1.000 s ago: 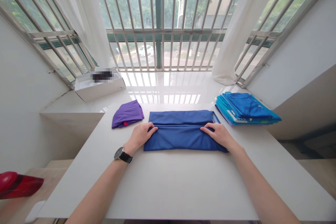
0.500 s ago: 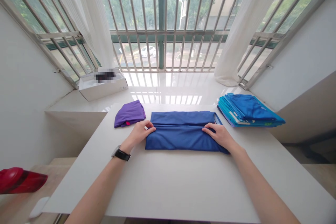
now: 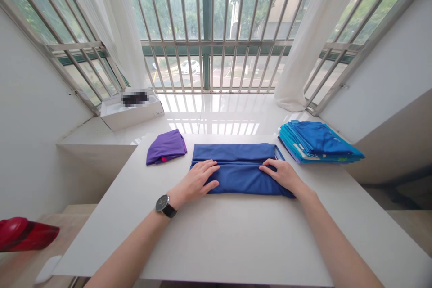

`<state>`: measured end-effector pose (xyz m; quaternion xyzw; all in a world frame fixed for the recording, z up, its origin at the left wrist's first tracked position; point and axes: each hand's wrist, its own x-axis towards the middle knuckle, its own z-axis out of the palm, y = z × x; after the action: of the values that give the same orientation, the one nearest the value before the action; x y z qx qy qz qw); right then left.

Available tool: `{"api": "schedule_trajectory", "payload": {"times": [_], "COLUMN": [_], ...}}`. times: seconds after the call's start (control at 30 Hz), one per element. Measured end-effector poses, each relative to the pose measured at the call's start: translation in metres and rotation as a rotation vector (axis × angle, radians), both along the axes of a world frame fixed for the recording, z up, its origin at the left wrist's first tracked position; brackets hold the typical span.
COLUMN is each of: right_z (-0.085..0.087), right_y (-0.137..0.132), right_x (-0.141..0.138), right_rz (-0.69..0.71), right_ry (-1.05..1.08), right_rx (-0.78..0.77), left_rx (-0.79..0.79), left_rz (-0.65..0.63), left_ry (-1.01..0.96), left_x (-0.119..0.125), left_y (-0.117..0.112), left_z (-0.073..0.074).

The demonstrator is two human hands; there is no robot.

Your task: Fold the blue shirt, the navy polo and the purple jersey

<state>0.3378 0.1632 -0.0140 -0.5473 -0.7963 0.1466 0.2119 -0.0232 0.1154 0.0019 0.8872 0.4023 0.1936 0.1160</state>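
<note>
A folded dark blue garment (image 3: pixel 239 177) lies on the white table, its long seam running from left to right across the middle. My left hand (image 3: pixel 197 182), with a black-strapped watch (image 3: pixel 164 205) on the wrist, rests flat on the left end of the garment, fingers stretched out and thumb apart. At the other end, my right hand (image 3: pixel 281 174) has its thumb and fingers closed on the cloth by the seam. A folded purple cloth (image 3: pixel 167 147) with a small red patch lies beyond my left hand. Past my right hand sits a stack of folded blue and turquoise clothes (image 3: pixel 319 141).
The white table (image 3: pixel 229 238) meets a glossy window ledge (image 3: pixel 216 112). An open white box (image 3: pixel 133 114) stands on the ledge at left, its contents blurred. White curtains (image 3: pixel 297 54) hang before the barred window. Low at left is a red bottle (image 3: pixel 29 234).
My left hand has let go of the garment's left edge, moved inward and spread flat over the cloth. My right hand has stayed almost in place.
</note>
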Motion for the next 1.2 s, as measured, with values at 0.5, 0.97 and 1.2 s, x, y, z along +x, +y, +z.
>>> {"api": "schedule_trajectory", "payload": {"times": [0.5, 0.97, 1.2], "right_z": [0.012, 0.013, -0.005], "right_y": [-0.006, -0.041, -0.014], "right_x": [0.003, -0.056, -0.036], "right_rz": [-0.14, -0.066, 0.025], "right_ry": [-0.055, -0.306, -0.201], "right_rx": [0.298, 0.003, 0.191], "left_rx": [0.12, 0.082, 0.164], "left_rz": [0.106, 0.314, 0.335], "left_ry": [0.105, 0.28, 0.216], "left_x": [-0.013, -0.007, 0.061], "left_y": [0.012, -0.014, -0.122], "left_z": [-0.01, -0.015, -0.02]}}
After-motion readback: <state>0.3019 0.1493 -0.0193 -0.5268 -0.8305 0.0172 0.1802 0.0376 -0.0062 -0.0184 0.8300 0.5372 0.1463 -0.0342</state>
